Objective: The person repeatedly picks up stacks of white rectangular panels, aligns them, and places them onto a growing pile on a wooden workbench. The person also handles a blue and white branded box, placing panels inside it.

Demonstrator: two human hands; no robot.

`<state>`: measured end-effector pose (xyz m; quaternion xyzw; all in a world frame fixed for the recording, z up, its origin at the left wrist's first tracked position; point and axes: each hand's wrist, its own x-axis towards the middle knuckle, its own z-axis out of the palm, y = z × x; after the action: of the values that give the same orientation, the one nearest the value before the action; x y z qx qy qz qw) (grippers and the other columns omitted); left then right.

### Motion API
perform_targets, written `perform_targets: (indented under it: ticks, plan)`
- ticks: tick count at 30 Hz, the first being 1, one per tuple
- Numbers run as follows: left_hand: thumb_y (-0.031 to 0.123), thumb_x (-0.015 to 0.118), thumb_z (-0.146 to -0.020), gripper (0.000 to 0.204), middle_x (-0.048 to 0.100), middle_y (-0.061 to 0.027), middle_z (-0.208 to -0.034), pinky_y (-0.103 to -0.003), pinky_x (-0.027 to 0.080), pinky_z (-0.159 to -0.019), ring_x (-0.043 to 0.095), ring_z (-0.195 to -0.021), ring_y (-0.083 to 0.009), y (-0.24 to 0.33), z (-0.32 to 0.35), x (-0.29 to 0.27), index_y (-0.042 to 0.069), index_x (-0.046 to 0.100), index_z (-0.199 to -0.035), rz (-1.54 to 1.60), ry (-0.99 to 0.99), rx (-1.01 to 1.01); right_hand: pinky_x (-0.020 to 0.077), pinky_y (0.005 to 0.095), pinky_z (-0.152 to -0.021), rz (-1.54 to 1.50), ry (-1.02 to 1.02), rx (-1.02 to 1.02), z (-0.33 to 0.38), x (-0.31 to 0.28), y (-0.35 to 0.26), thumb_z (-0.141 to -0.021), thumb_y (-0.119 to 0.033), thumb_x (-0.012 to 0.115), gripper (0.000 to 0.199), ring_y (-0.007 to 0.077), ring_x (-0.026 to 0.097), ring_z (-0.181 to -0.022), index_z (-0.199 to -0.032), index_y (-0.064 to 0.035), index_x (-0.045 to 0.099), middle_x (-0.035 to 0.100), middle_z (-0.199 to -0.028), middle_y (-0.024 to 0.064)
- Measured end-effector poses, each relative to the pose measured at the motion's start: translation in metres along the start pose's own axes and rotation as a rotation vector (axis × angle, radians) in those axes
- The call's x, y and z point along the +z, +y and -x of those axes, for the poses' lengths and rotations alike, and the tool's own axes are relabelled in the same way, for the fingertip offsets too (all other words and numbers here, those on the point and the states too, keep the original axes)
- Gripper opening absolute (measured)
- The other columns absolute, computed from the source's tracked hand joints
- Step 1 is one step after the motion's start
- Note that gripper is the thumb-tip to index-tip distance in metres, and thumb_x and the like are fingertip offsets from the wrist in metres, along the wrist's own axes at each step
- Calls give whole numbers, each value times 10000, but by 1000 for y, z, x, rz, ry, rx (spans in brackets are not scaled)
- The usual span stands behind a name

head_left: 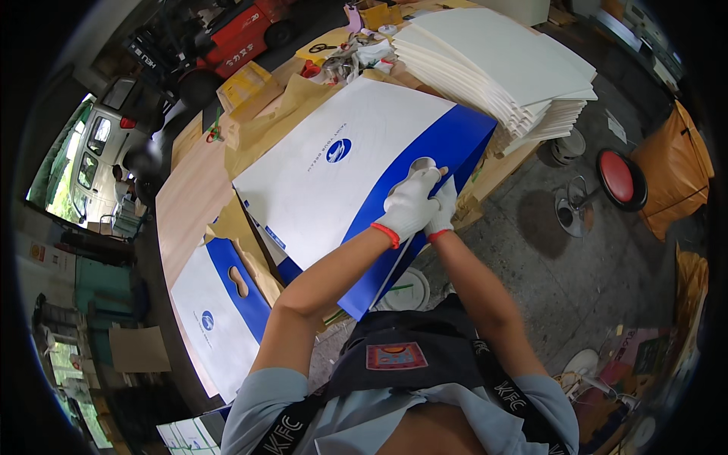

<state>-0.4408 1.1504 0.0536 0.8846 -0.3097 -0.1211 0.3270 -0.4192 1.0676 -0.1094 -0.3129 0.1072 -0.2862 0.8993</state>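
left hand (410, 203) | fingers curled on bag (356, 167) (handle slot) | right hand (444, 205) beneath

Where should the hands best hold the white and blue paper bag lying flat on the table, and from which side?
Grip the white and blue paper bag at its blue band, beside the oval handle cut-out, coming from the table's near edge. The bag lies flat, and that band overhangs the edge, so fingers can probably pinch it there from both faces. The left hand and right hand already meet there.
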Motion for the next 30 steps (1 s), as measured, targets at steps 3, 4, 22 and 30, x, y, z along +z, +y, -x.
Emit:
perform_targets:
  ticks: [3,4,22,30]
  plan:
    - [42,590,-811,463,613,-121,-1234,-371,511,-877,618,-1055,-328,4,4,19,134,585,-1264,33,32,31,487,306,-835,44,-5,111,17,-1,29,-1016,-248,507,243,155,585,-938,-1122,-48,597,618,-1060,59]
    - [39,590,-806,460,616,-106,-1214,-363,518,-855,623,-1026,-321,2,10,29,147,599,-1253,26,85,167,490,306,-831,56,-17,150,26,-2,34,-1015,-257,509,250,158,589,-933,-1114,-47,602,622,-1051,59]
    - [41,654,-849,676,450,-158,-1442,-301,419,-1006,502,-1240,-280,-215,175,1,53,372,-1463,863,1096,-615,524,268,-568,656,-465,956,165,-6,-71,-929,-333,655,425,171,640,-592,-1102,48,581,683,-798,120]
    - [254,692,-885,395,672,-103,-1035,-297,521,-764,640,-875,-180,-165,203,-57,-14,622,-1166,1211,727,-763,519,315,-496,319,-576,937,182,35,-90,-991,-158,519,234,214,641,-570,-1080,51,574,673,-790,159]
